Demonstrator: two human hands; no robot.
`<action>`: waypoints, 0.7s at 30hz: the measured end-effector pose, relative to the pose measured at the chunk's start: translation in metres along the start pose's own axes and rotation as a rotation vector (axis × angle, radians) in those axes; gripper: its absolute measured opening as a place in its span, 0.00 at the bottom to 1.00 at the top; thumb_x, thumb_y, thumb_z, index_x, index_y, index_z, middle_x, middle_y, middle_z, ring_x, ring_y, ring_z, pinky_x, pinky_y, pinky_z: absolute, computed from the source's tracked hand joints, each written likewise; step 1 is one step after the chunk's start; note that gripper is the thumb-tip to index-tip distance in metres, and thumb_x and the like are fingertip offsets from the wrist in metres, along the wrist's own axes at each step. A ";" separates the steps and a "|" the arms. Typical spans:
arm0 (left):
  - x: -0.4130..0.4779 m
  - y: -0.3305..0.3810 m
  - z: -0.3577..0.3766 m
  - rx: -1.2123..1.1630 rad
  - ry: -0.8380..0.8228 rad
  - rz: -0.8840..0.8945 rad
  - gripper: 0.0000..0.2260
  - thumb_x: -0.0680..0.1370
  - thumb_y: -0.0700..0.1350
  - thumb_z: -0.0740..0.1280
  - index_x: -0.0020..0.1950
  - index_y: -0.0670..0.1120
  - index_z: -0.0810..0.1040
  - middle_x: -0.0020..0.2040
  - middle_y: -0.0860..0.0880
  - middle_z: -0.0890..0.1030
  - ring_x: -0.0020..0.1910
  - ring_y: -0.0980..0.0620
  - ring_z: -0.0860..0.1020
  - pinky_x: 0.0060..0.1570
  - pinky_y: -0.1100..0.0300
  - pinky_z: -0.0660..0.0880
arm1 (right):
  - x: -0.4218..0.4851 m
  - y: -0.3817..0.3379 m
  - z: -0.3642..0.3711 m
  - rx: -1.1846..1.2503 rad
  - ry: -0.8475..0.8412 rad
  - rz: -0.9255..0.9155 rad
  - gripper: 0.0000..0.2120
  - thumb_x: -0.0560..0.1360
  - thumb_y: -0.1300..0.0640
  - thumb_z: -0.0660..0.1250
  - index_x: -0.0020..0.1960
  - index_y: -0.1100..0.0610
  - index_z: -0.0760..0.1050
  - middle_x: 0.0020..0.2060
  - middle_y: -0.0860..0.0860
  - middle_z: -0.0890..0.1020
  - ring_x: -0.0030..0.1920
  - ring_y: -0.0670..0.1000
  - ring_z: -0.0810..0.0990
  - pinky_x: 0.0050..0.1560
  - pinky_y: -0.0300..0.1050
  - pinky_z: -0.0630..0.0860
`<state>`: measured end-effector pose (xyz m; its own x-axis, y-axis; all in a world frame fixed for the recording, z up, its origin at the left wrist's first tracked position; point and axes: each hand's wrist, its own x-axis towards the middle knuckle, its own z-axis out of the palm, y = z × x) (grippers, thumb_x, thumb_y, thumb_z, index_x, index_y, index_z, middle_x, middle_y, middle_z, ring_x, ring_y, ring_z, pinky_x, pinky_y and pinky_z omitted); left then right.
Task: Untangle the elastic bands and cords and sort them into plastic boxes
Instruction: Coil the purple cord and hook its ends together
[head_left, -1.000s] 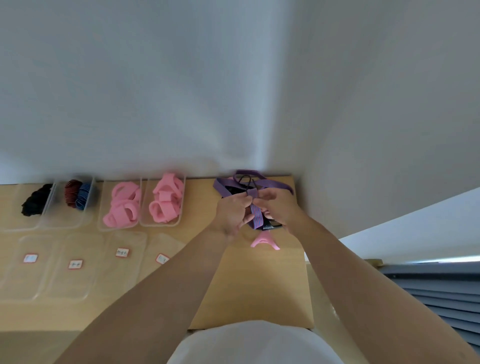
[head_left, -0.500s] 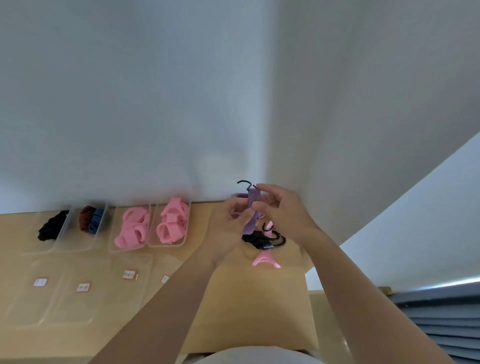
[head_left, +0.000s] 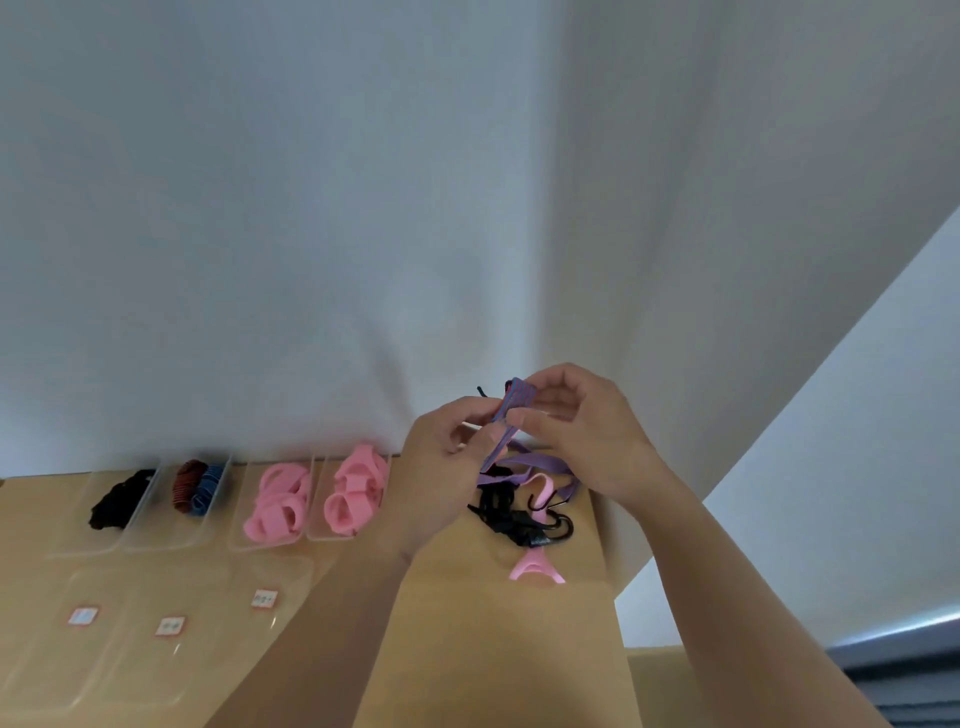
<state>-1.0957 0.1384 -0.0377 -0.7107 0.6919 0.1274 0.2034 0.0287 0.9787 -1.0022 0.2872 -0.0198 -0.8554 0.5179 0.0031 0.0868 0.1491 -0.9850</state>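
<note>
- Head view: both forearms reach forward from the near edge, and the hands meet above the far right part of the light wooden table (head_left: 467, 649).
- The left hand (head_left: 441, 462) has its fingers curled, thumb and fingertips pinching a flat red-and-blue striped elastic cord (head_left: 514, 402) low down.
- The right hand (head_left: 592, 441), palm turned left, pinches the same cord just above, with the other fingers bent.
- The cord is held upright in the air, with a black hook (head_left: 483, 391) at its top.
- Its lower end runs down into a tangle of purple band and black hooked cords (head_left: 519, 512) lying on the table.
- A pink forked band (head_left: 535, 566) lies just nearer than the tangle.
- To the far left stand four clear plastic boxes (head_left: 171, 532), which hold black, red-and-blue and pink bands.
</note>
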 end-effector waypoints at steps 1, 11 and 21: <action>0.000 0.001 0.001 -0.001 0.010 -0.003 0.06 0.76 0.52 0.70 0.50 0.61 0.85 0.44 0.54 0.86 0.42 0.51 0.85 0.45 0.52 0.83 | -0.001 -0.002 -0.001 0.028 0.017 -0.006 0.11 0.72 0.63 0.77 0.51 0.55 0.79 0.47 0.49 0.88 0.51 0.49 0.86 0.58 0.50 0.80; 0.001 0.008 0.005 -0.007 0.184 -0.082 0.12 0.69 0.53 0.78 0.47 0.61 0.77 0.42 0.56 0.84 0.35 0.53 0.84 0.32 0.63 0.78 | -0.005 -0.016 -0.009 0.147 0.155 -0.084 0.10 0.72 0.67 0.77 0.47 0.55 0.81 0.38 0.50 0.87 0.40 0.48 0.84 0.46 0.36 0.79; -0.003 0.018 0.011 0.064 0.245 0.049 0.13 0.72 0.46 0.79 0.51 0.62 0.81 0.49 0.59 0.84 0.45 0.57 0.83 0.41 0.66 0.77 | -0.005 -0.030 -0.005 0.211 0.163 -0.035 0.09 0.73 0.67 0.76 0.50 0.57 0.83 0.40 0.51 0.88 0.40 0.48 0.87 0.47 0.40 0.81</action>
<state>-1.0827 0.1444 -0.0223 -0.8391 0.4987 0.2174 0.2785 0.0504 0.9591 -0.9982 0.2847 0.0107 -0.7612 0.6468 0.0484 -0.0644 -0.0011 -0.9979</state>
